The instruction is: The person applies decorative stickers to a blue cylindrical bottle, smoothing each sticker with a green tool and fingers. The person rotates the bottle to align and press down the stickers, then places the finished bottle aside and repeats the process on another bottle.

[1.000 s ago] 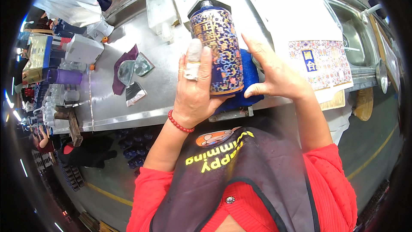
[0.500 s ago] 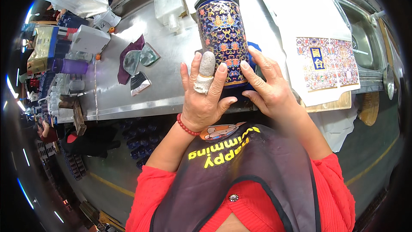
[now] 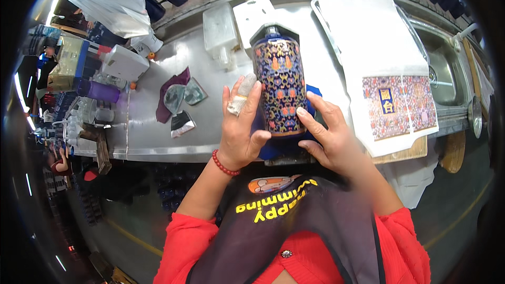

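Observation:
A dark blue bottle (image 3: 280, 89) with a colourful floral pattern lies on its side in front of me, its neck pointing away. Along its left edge, my left hand (image 3: 239, 126) has its fingers stretched and spread, holding nothing. One of those fingers wears a grey cover with a whitish band (image 3: 238, 104). My right hand (image 3: 331, 134) is at the bottle's lower right, fingers apart, the index fingertip against the patterned side. Under the bottle, a blue cloth-like piece (image 3: 314, 94) shows partly. A white angular block (image 3: 252, 16) stands by the neck.
Right of the bottle lies a stack of white sheets (image 3: 357, 26) with a floral printed sheet (image 3: 400, 106), beside a metal sink (image 3: 447, 81). On the left of the steel table (image 3: 142, 121) are purple and greenish scraps (image 3: 176, 100). A clear container (image 3: 218, 31) stands farther back; several blue bottles line the far edge.
The view has tilted, so the table sits lower in the picture. My left hand has drawn left, away from the bottle's face; my right fingers stay by its lower right side.

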`<action>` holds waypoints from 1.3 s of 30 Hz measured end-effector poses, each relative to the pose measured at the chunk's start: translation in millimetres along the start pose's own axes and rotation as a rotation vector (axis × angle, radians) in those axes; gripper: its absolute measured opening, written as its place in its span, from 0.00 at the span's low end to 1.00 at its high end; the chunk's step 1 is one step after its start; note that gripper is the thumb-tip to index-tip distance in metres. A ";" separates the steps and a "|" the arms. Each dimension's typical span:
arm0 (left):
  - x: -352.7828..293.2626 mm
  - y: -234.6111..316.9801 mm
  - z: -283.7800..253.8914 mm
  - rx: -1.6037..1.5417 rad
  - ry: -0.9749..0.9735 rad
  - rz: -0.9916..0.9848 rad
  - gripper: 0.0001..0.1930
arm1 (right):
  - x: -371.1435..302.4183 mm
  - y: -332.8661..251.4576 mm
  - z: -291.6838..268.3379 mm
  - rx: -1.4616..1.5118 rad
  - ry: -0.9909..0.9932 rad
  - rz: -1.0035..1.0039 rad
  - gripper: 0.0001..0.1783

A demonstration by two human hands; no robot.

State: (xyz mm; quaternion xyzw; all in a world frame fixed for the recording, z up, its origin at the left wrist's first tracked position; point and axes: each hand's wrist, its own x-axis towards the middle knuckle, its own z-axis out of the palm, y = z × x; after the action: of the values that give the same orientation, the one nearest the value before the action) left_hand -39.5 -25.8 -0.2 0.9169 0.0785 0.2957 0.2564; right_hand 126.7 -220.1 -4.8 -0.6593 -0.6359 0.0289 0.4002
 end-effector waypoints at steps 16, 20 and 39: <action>64.4 -15.3 -7.7 0.266 -0.070 0.149 0.44 | 6.1 -0.7 -4.4 0.058 -0.025 0.005 0.43; 73.3 -14.0 -7.8 0.311 -0.068 0.166 0.43 | 5.8 0.0 -3.7 0.072 -0.042 0.012 0.42; 82.3 -15.1 -10.5 0.359 -0.031 0.149 0.37 | 5.8 1.3 -5.1 0.097 -0.048 0.021 0.42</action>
State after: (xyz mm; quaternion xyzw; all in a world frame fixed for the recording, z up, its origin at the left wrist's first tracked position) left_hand 21.3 15.9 40.5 0.9555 0.0581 0.2811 0.0673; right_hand 131.7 -217.5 0.7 -0.6447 -0.6364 0.0796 0.4160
